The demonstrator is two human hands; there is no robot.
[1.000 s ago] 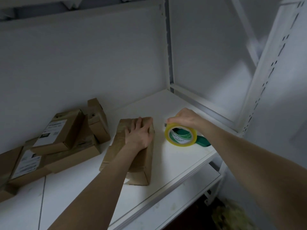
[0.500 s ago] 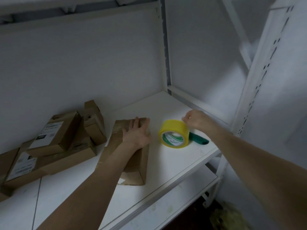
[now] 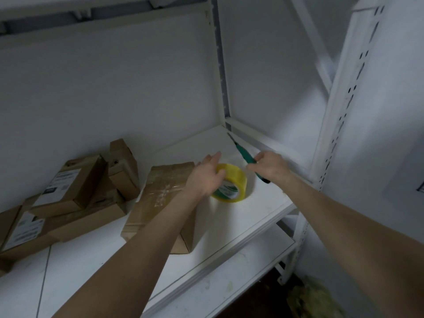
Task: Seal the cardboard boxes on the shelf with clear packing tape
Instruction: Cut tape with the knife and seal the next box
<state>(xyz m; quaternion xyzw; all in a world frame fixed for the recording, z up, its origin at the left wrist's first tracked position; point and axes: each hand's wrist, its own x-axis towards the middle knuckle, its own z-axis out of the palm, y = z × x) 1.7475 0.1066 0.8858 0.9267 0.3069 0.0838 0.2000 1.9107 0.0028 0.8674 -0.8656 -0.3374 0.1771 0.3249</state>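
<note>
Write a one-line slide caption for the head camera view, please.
Left hand grips tape roll beside cardboard box; right hand holds green-handled cutter.

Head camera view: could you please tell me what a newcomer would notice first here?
The yellow tape roll at mid-shelf draws the eye, with the left hand gripping it. Just right, the right hand holds a green cutter, blade pointing toward the back corner. A taped box lies left of the roll, and more boxes pile up far left.
</note>
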